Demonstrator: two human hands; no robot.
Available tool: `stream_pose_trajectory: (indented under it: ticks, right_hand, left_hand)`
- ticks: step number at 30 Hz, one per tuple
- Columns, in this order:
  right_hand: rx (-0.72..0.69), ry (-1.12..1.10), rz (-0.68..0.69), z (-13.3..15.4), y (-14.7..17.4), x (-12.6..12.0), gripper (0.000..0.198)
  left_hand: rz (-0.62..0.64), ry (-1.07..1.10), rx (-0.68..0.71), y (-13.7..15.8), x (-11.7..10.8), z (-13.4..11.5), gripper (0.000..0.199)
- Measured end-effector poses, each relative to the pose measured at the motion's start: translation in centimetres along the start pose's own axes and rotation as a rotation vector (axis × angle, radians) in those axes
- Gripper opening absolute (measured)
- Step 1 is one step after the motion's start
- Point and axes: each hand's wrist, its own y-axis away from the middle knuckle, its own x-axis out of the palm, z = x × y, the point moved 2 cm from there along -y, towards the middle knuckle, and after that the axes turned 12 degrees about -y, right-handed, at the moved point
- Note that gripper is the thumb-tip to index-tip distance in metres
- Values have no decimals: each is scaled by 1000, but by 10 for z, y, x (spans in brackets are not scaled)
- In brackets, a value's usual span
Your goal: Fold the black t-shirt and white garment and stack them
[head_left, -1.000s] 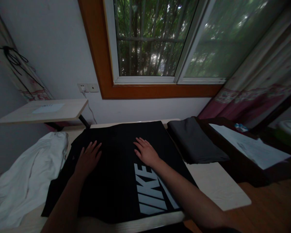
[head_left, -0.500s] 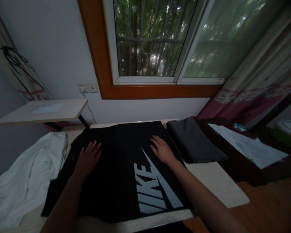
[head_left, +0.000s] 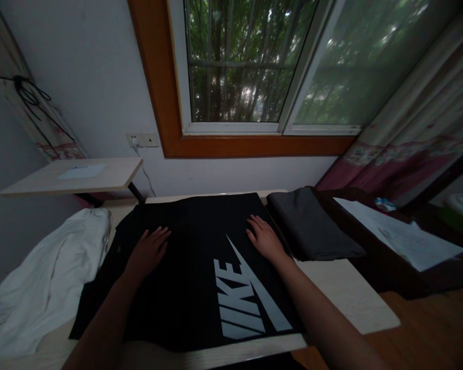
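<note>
A black T-shirt (head_left: 193, 236) with a large pale grey logo and lettering lies spread sideways over the light wooden table (head_left: 343, 293). On its left part rests my left hand (head_left: 148, 252), fingers stretched out and palm down. My right hand (head_left: 266, 239) lies flat on the cloth above the logo, near the shirt's right edge, with its fingers a little apart. Neither hand grips the fabric. Close to my right hand is a folded dark grey cloth (head_left: 312, 226). A crumpled white garment (head_left: 57, 272) lies left of the shirt, touching or nearly touching its edge.
A small raised shelf (head_left: 42, 180) with a paper sheet on it stands at the back left. Behind the table are a wall socket (head_left: 142, 140) with a cable and a window. To the right, white paper (head_left: 401, 234) lies on a dark surface beside a curtain (head_left: 389, 144).
My left hand has slid slightly right across the shirt, and my right hand has also shifted a little right. The shirt stays spread; the whole view has moved slightly.
</note>
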Motion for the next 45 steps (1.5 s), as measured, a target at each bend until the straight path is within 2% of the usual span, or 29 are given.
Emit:
stream_pose_trajectory:
  ticks: [3,6,8,11,15,19,22,26,32,37,45]
  right_hand:
    - [-5,0,-2,-1,0,1,51]
    - [-17,8,-8,-2,-1,1,51]
    - [-24,10,-12,-2,-1,1,51]
    - [-32,8,-15,-2,-1,1,51]
    - [-29,10,-11,-2,0,1,51]
    - [-17,4,-7,-1,0,0,50]
    - [-7,-3,2,0,0,-1,50]
    - [2,-5,23,0,0,-1,52]
    - [25,-8,30,5,-5,-3,54]
    - [-11,-29,63,41,-26,9,60]
    - [-260,-110,212,143,-76,70,66]
  left_hand:
    - [-36,-6,73,-8,-8,-22,54]
    - [-23,-46,48,-19,-8,-37,60]
    - [3,-62,14,-28,-3,-36,61]
    - [14,-62,-49,-41,6,-18,62]
    - [-30,-71,-176,-52,12,23,61]
    - [22,-83,-318,-49,13,67,60]
    - [65,-105,-330,-41,16,90,58]
    - [129,-149,-367,-34,24,105,61]
    - [139,-175,-409,-33,33,107,65]
    - [124,-170,-411,-32,33,106,63]
    - [139,-157,-424,-33,26,103,65]
